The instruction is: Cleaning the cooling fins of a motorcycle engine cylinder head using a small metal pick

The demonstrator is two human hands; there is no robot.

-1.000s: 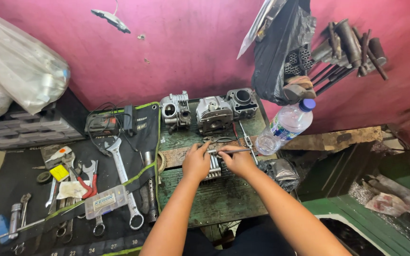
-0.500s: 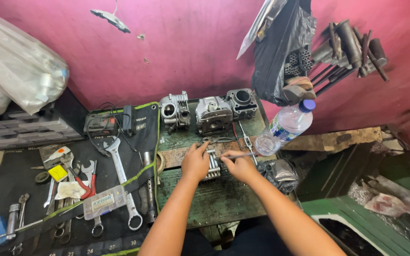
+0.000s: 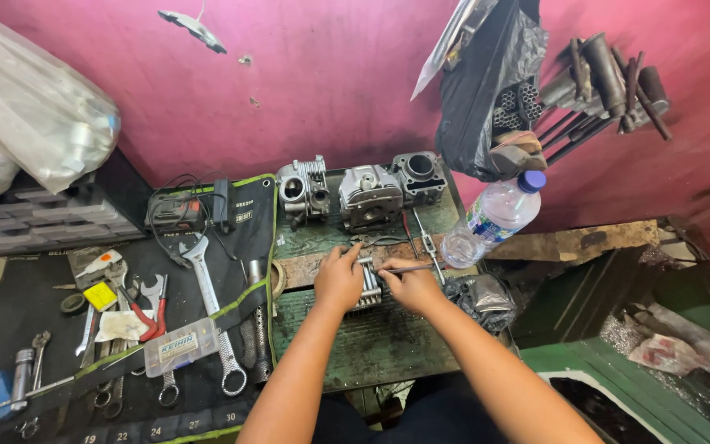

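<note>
At frame centre, the left hand [image 3: 338,279] has its fingers clamped on a finned metal part [image 3: 366,285] on the green surface [image 3: 371,345]. The right hand [image 3: 411,285] has its fingers closed on a thin tool [image 3: 408,269] beside it.

Single view only, head-mounted camera. Looking steeply down and forward from above person's own forearms, which are entering frame from bottom edge. Facing pink wall [image 3: 330,82], which is filling upper half of frame. Green table [image 3: 371,345] sitting centre frame at close, arm's-length range. Wide lens taking in black tool mat [image 3: 59,304] at left and green floor-level edge [image 3: 601,362] at right. No second view sharing scene.
</note>
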